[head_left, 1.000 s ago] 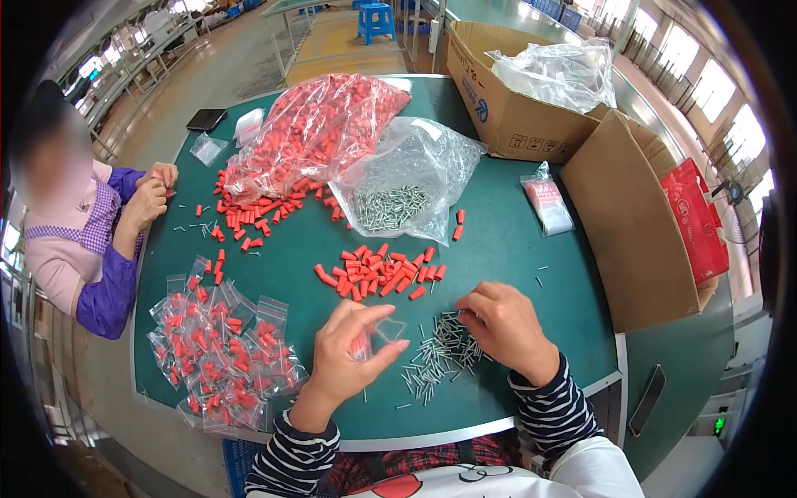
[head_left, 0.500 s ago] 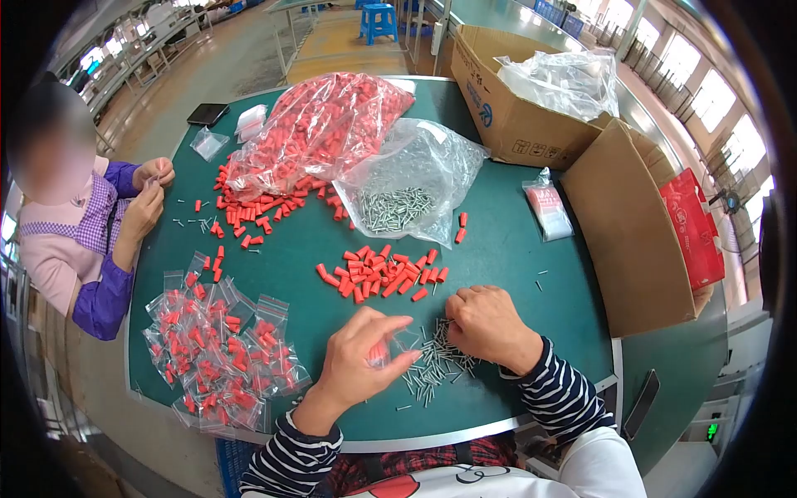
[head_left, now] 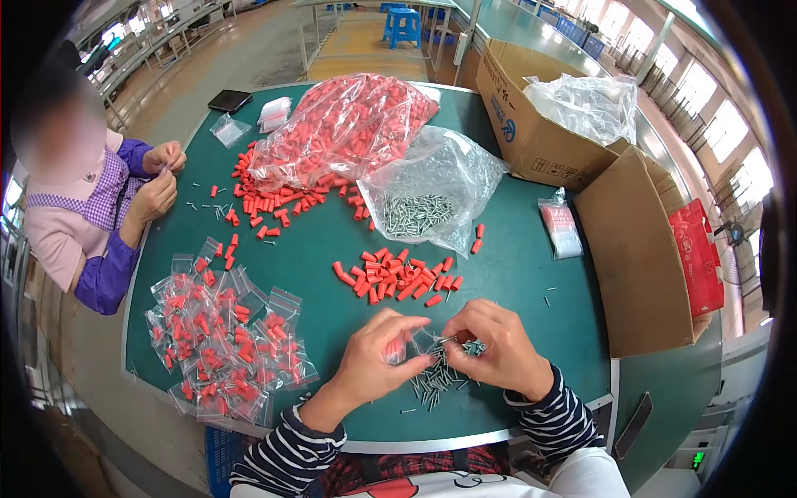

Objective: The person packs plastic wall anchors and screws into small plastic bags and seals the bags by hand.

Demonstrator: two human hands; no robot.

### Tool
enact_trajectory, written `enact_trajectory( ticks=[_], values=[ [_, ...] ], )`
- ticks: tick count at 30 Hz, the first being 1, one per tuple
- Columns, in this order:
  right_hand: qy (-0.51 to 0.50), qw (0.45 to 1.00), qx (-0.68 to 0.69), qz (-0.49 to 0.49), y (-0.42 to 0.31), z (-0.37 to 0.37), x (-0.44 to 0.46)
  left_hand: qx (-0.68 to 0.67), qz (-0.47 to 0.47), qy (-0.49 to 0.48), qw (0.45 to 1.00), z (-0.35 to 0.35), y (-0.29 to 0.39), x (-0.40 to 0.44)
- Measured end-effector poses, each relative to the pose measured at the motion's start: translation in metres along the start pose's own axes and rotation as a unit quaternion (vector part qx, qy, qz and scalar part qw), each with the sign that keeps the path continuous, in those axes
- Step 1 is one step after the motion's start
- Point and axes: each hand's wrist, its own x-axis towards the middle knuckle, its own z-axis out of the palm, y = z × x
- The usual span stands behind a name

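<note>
My left hand [head_left: 379,353] holds a small clear bag [head_left: 422,340] open between thumb and fingers, with red pieces inside. Close to the bag's mouth, my right hand [head_left: 494,344] pinches a silver screw [head_left: 449,339]. Beneath both hands lies a heap of loose screws [head_left: 440,378]. Beyond them is a small pile of red plugs [head_left: 398,275]. Filled zip bags [head_left: 224,340] are heaped to the left of my left hand.
A large bag of red plugs [head_left: 344,124] and a clear bag of screws [head_left: 419,214] lie farther back. Cardboard boxes [head_left: 635,257] stand at the right, near a packet [head_left: 560,226]. A co-worker's hands [head_left: 158,187] are at the left edge.
My right hand has lifted from the screw heap and moved beside the small bag, a screw now showing at its fingertips. The view has shifted slightly.
</note>
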Motion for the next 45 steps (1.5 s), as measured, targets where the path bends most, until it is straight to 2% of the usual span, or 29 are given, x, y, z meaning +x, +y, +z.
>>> enact_trajectory(
  ticks=[7, 10, 13, 18, 23, 26, 29, 32, 38, 41, 45],
  values=[
    [-0.049, 0.99, -0.117, -0.068, -0.016, 0.006, 0.006, 0.017, 0.021, 0.006, 1.0, 0.002, -0.006, 0.0],
    [0.022, 0.994, -0.097, -0.047, -0.015, 0.003, 0.01, 0.014, 0.007, 0.011, 1.0, 0.001, -0.002, 0.002],
    [0.033, 0.993, -0.114, -0.001, 0.001, 0.001, 0.013, 0.014, 0.002, 0.016, 1.0, -0.001, -0.001, 0.002],
    [-0.013, 0.987, -0.158, -0.022, 0.045, 0.028, 0.017, 0.036, 0.005, 0.023, 0.999, -0.005, 0.002, 0.003],
    [-0.047, 0.981, -0.191, -0.003, 0.049, 0.036, 0.016, 0.028, 0.0, 0.068, 0.997, -0.013, 0.0, 0.004],
    [-0.023, 0.99, -0.137, 0.018, 0.041, 0.03, 0.023, 0.024, -0.004, 0.068, 0.997, -0.015, 0.003, 0.005],
    [-0.008, 0.993, -0.118, -0.019, 0.047, 0.036, 0.03, 0.041, 0.007, 0.052, 0.998, -0.015, 0.002, 0.005],
    [-0.046, 0.988, -0.149, 0.003, 0.059, 0.048, 0.029, 0.043, 0.005, 0.052, 0.998, -0.014, 0.001, 0.005],
    [-0.074, 0.969, -0.235, -0.027, 0.051, 0.037, 0.031, 0.053, 0.003, 0.049, 0.997, -0.014, -0.002, 0.005],
    [-0.034, 0.992, -0.12, 0.004, 0.038, 0.024, 0.026, 0.062, -0.016, 0.048, 0.997, -0.013, 0.002, 0.005],
    [-0.019, 0.999, -0.032, -0.028, 0.005, 0.002, 0.024, 0.065, 0.004, 0.058, 0.996, -0.008, -0.002, 0.004]
  ],
)
